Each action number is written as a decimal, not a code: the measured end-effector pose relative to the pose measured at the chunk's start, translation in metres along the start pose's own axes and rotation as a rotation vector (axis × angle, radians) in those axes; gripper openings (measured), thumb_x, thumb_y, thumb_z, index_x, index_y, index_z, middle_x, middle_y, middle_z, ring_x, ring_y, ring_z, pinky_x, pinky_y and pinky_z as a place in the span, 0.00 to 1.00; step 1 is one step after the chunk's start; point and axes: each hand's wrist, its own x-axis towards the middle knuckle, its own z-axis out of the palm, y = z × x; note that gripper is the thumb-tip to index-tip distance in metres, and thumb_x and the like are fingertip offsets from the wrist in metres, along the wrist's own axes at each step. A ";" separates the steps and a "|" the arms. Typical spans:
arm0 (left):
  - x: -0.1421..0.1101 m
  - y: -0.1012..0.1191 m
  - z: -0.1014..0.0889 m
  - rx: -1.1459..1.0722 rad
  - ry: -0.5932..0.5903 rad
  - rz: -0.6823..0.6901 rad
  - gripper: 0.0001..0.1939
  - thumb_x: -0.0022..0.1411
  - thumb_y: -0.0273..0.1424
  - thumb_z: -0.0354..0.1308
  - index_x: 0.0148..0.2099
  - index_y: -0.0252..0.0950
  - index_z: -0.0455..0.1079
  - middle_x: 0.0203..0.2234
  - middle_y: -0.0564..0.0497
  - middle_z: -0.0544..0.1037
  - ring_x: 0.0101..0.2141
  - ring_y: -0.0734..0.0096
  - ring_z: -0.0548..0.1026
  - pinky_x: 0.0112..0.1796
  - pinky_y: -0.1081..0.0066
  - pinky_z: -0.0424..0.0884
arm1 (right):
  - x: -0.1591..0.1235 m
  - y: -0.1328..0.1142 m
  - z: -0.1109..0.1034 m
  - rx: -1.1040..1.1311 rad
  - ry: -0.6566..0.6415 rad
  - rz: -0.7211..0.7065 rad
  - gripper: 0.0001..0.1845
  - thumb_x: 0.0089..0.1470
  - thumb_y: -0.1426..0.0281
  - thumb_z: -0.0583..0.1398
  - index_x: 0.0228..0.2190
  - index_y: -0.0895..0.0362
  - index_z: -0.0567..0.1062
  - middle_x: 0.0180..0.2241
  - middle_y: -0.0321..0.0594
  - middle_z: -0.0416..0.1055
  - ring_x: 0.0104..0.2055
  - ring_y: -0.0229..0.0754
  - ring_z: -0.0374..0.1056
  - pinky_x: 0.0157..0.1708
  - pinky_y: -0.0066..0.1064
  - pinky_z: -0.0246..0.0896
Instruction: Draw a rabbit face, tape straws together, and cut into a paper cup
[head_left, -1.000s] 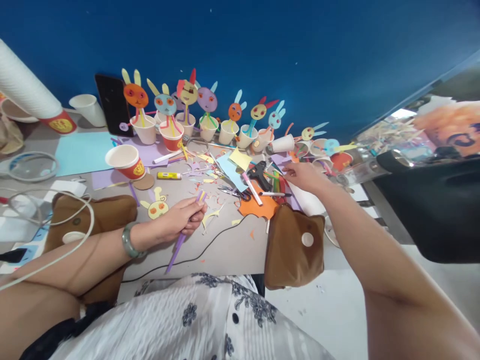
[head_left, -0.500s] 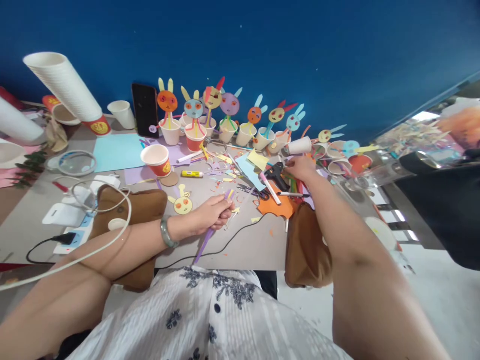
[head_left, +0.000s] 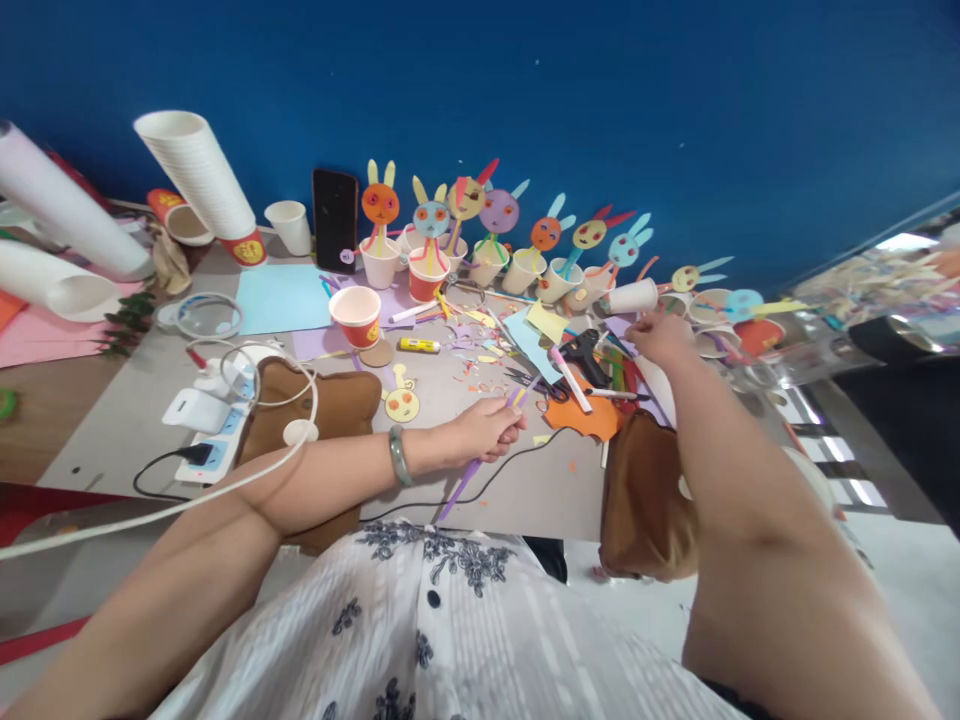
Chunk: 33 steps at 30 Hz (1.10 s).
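My left hand [head_left: 491,428] is closed around thin paper strips, mainly a purple strip [head_left: 459,488] hanging towards the table's front edge, with a yellow piece showing at the top. On the right, my right hand [head_left: 660,338] reaches into the pile of craft scraps, fingers curled down by a purple paper piece; what they pinch is hidden. Close to it lie a black glue gun [head_left: 587,358], a white paper cup [head_left: 631,297] on its side and a pink-and-white marker [head_left: 571,380]. Black scissors [head_left: 536,385] and orange paper [head_left: 585,416] lie between my hands.
Several paper cups with rabbit-faced paper figures [head_left: 545,234] line the blue wall. A red-and-white cup [head_left: 355,316], a yellow glue stick [head_left: 418,345] and a yellow rabbit face [head_left: 403,403] lie left. A power strip [head_left: 217,440] with cables and a brown pouch [head_left: 649,495] flank my arms.
My view has turned left, so the table appears shifted right. My right hand has moved a little away from the glue gun, to the right. My left hand still grips the purple strip.
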 end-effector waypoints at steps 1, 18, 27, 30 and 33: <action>0.000 0.000 0.000 0.001 -0.001 0.000 0.13 0.77 0.32 0.41 0.35 0.39 0.57 0.18 0.64 0.54 0.13 0.84 0.49 0.16 0.81 0.44 | -0.003 -0.001 -0.002 -0.003 -0.011 0.017 0.10 0.63 0.67 0.62 0.41 0.61 0.80 0.39 0.50 0.79 0.42 0.47 0.74 0.40 0.37 0.67; -0.008 -0.003 -0.003 0.035 -0.007 0.092 0.13 0.76 0.30 0.42 0.35 0.38 0.58 0.18 0.64 0.53 0.15 0.84 0.50 0.19 0.80 0.45 | -0.085 -0.124 0.000 0.130 0.163 -1.019 0.28 0.63 0.64 0.57 0.62 0.54 0.70 0.63 0.55 0.71 0.62 0.59 0.69 0.63 0.52 0.57; -0.020 -0.001 0.002 0.075 -0.086 0.161 0.17 0.78 0.34 0.46 0.32 0.36 0.58 0.16 0.63 0.54 0.15 0.84 0.50 0.20 0.78 0.46 | -0.100 -0.178 0.020 0.232 0.126 -1.287 0.13 0.60 0.68 0.58 0.43 0.53 0.80 0.39 0.46 0.83 0.44 0.53 0.77 0.56 0.51 0.60; -0.024 0.000 0.004 0.065 -0.136 0.176 0.18 0.78 0.36 0.46 0.32 0.36 0.59 0.17 0.63 0.54 0.16 0.84 0.50 0.20 0.78 0.46 | -0.107 -0.195 0.013 0.315 0.118 -1.288 0.18 0.62 0.67 0.57 0.52 0.51 0.78 0.40 0.46 0.83 0.43 0.53 0.77 0.57 0.53 0.60; -0.029 0.000 0.004 0.048 -0.208 0.190 0.18 0.78 0.36 0.47 0.33 0.35 0.60 0.18 0.62 0.54 0.17 0.84 0.50 0.20 0.78 0.46 | -0.115 -0.222 0.001 0.429 0.114 -1.264 0.27 0.64 0.64 0.57 0.63 0.52 0.69 0.43 0.45 0.83 0.46 0.56 0.76 0.56 0.54 0.63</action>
